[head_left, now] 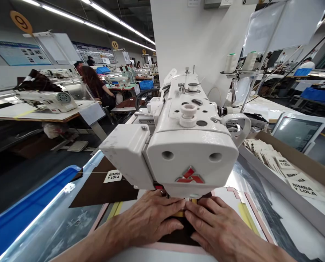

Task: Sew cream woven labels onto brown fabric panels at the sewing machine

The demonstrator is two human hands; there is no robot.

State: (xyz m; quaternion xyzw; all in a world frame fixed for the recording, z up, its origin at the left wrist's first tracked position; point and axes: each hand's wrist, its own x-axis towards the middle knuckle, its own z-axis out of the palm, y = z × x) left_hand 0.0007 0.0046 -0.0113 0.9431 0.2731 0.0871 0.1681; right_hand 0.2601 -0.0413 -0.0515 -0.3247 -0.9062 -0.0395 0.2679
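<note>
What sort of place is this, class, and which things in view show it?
Probably a sewing workshop: a white sewing machine stands in front, with thread cones beyond it and printed labels piled at the right.

The sewing machine (pixel 192 145) has a smooth, glossy white painted finish, scuffed grey on its boxy side cover (pixel 124 145), and its 3-part red emblem (pixel 190 177) shines. The dark brown cloth (pixel 176 227) below looks matt, as does the brown piece (pixel 97 187) at the left, whose printed label (pixel 113 176) is flat and unglossy. The tabletop (pixel 61 225) has a slick, reflective surface. The blue bin (pixel 23 211) appears to be shiny plastic. The 2 thread cones (pixel 230 63) look matt, while the screen (pixel 296 131) is glassy within smooth white plastic.
</note>
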